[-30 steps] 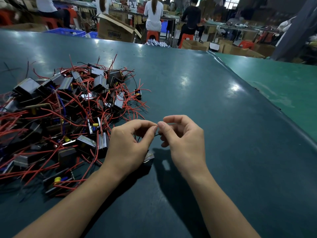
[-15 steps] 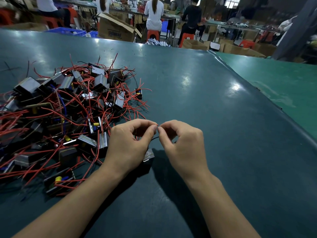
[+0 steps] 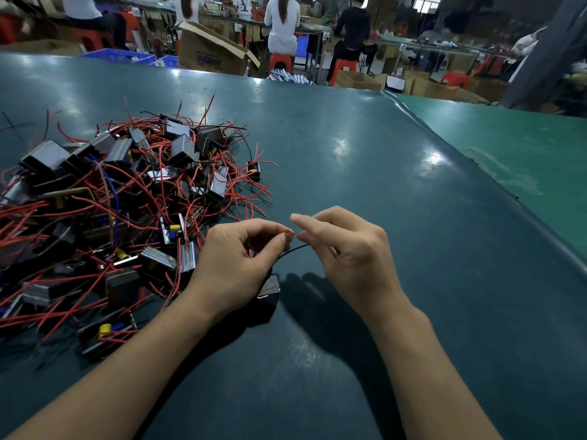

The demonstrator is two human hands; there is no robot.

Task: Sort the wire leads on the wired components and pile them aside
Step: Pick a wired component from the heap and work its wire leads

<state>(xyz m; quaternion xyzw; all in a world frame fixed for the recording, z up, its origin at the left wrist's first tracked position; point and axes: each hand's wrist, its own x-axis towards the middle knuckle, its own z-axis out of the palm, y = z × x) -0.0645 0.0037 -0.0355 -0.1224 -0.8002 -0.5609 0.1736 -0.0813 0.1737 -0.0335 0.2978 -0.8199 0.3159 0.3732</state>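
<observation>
Component (image 3: 269, 289) sat under your left hand (image 3: 236, 263); its black lead (image 3: 293, 250) ran rightward. Left hand pinched a red lead tip (image 3: 290, 232); right hand (image 3: 346, 254) pinched the black one.

Both bare forearms reach in from the near edge and converge toward the middle. The left hand (image 3: 235, 262) is curled, thumb and forefinger pinched together at their tips. The right hand (image 3: 346, 249) faces it just to the right, fingers bent inward, forefinger extended toward the left thumb, the fingertips almost touching.
</observation>
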